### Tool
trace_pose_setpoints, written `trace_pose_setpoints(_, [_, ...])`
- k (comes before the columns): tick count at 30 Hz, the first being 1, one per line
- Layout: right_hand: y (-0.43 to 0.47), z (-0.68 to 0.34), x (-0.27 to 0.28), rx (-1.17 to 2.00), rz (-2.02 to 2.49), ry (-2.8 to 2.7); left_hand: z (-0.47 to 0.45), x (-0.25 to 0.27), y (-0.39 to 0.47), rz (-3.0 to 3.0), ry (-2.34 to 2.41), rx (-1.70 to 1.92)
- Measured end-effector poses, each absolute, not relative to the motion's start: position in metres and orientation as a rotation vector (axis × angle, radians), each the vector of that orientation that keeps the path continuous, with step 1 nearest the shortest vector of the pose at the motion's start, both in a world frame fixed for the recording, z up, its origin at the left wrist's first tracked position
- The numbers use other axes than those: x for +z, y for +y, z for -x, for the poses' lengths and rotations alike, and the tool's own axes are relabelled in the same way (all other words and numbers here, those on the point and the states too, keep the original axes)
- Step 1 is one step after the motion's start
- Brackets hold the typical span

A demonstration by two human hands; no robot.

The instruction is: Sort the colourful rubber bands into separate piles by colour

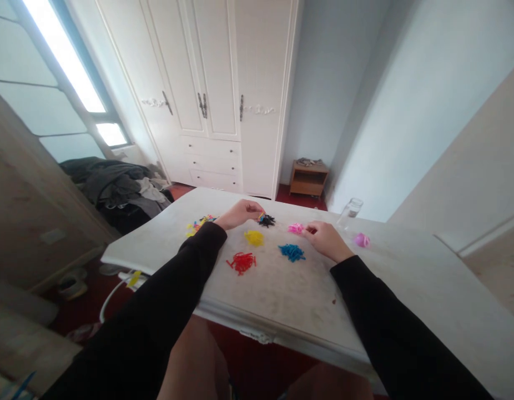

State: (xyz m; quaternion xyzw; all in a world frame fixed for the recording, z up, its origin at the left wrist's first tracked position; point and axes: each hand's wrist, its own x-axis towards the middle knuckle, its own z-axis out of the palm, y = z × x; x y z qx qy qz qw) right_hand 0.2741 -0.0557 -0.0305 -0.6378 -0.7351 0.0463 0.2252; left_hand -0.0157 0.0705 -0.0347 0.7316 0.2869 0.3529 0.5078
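My left hand (243, 213) is closed in a pinch at the left edge of a pile of black strips (267, 221); a few small coloured strips (261, 216), orange and blue among them, show at its fingertips. My right hand (324, 239) has its fingers pinched together against a pile of pink strips (296, 228); what lies between them is hidden. Between and below the hands are piles of yellow strips (254, 238), blue strips (292, 253) and red strips (241, 263). Partly behind my left wrist lies a mixed-colour pile (197, 224). The pieces look like small rubber bands.
A clear glass jar (349, 213) stands beyond my right hand, with a pink-purple round object (361, 240) nearby on the white table (282, 303). A white wardrobe (215, 116), a small wooden cabinet (309, 179) and heaped clothes (111, 186) are beyond the table.
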Motion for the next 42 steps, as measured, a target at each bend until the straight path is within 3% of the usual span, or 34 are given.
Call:
trace_pose_setpoints(8, [-0.059, -0.26, -0.026, 0.122, 1.684, -2.003, 0.026, -0.036, 0.057, -1.61, 0.539, 0.776])
trace_pose_setpoints(42, [-0.065, -0.255, -0.025, 0.132, 1.629, -2.052, 0.041, -0.033, 0.065, -1.977, 0.657, 0.667])
